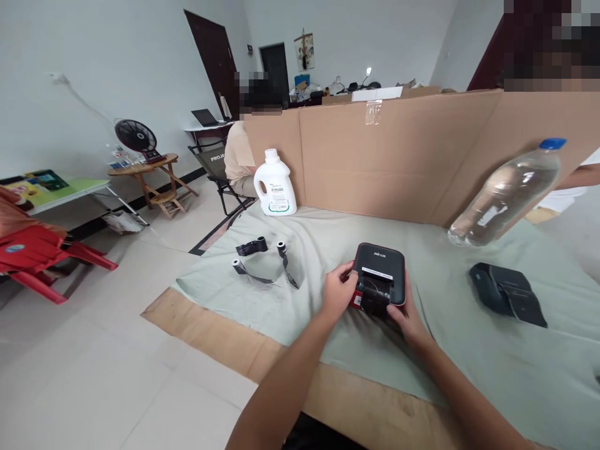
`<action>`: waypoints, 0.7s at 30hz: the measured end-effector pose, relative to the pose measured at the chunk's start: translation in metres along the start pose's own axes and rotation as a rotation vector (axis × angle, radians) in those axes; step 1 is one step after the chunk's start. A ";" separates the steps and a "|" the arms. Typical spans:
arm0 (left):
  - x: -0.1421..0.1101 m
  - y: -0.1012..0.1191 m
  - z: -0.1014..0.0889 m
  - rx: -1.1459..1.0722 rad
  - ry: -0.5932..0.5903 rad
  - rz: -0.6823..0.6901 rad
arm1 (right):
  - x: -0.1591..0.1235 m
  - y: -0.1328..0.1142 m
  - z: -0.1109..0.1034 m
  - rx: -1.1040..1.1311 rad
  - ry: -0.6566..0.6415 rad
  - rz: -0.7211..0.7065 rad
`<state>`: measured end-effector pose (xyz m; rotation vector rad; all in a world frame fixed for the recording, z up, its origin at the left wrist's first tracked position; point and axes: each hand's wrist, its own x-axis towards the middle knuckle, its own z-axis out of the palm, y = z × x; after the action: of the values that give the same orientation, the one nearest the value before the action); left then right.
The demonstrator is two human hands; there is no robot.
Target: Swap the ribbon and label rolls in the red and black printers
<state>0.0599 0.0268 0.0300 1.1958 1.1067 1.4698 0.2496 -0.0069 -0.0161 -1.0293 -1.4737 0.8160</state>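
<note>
Between my two hands is a small black label printer (382,262) with a red side and a pale strip across its top. My left hand (338,289) grips its left side, thumb near the front opening. On the right side my right hand (409,315) is closed round the near corner, its thumb at the front edge and most fingers hidden behind the casing. Left of my hands lie dark ribbon rolls: one with a bundled ribbon (253,246), and two spools, a near one (238,267) and a far one (282,249), with loose ribbon trailing from them.
A white detergent jug (276,187) and a large clear bottle (510,197) with a blue cap stand before a cardboard screen (375,162). At right lies another black device (509,294). Green cloth (262,306) covers the table. People sit beyond the screen.
</note>
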 end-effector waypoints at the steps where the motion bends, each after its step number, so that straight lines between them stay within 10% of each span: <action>1: 0.000 0.000 -0.001 0.007 -0.014 -0.006 | -0.002 -0.001 -0.002 -0.040 -0.044 -0.010; 9: 0.042 0.028 -0.041 -0.002 0.021 0.066 | 0.059 -0.031 0.027 -0.200 -0.094 -0.143; 15: 0.154 0.060 -0.129 0.021 0.068 0.221 | 0.178 -0.063 0.131 -0.021 -0.212 -0.299; 21: 0.229 0.043 -0.207 0.115 0.171 0.070 | 0.241 -0.023 0.234 0.133 -0.256 -0.294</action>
<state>-0.1748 0.2246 0.0843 1.2163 1.2912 1.6034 0.0115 0.2182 0.0615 -0.6059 -1.7135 0.8410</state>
